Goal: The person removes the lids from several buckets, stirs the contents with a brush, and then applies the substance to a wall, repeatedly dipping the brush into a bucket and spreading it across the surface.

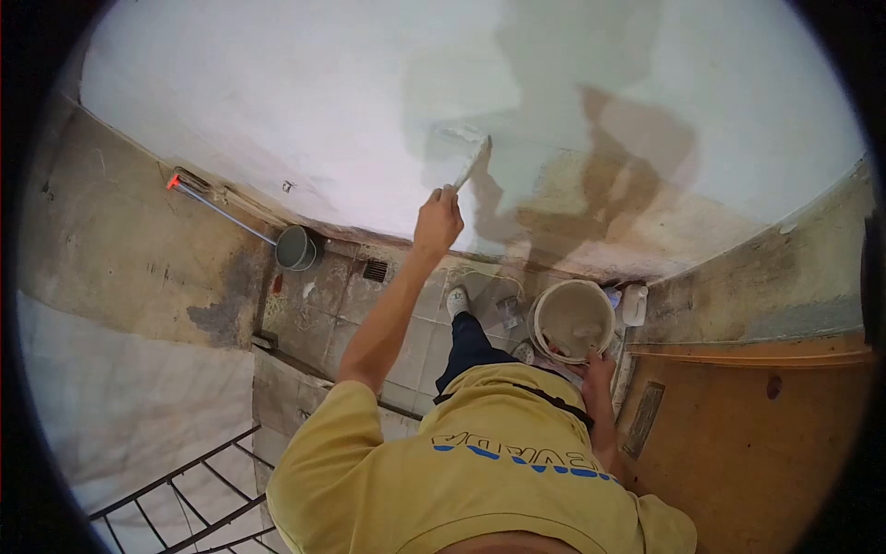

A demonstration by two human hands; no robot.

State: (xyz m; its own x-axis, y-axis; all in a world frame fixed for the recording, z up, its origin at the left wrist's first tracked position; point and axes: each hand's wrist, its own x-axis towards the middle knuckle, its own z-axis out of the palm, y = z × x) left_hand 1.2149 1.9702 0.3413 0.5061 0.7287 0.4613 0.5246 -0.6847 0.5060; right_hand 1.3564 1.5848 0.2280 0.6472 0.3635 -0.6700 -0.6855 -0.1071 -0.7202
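My left hand (439,222) is raised in front of me, its fingers closed round the handle of a paintbrush (473,164). The brush's whitish end meets the wall (314,102) beside a wet white streak. Lower right, my right hand (599,367) grips the near rim of a pale bucket (533,323). Greyish-white material coats the bucket's inside, and something reddish lies in it. Part of my right forearm is hidden by my yellow shirt.
A grey bucket (300,247) stands by the wall at left, near a long-handled tool with an orange end (173,182). A white jug (635,304) is beside the pale bucket. An orange-brown door (738,443) is at right, metal railing (171,478) lower left.
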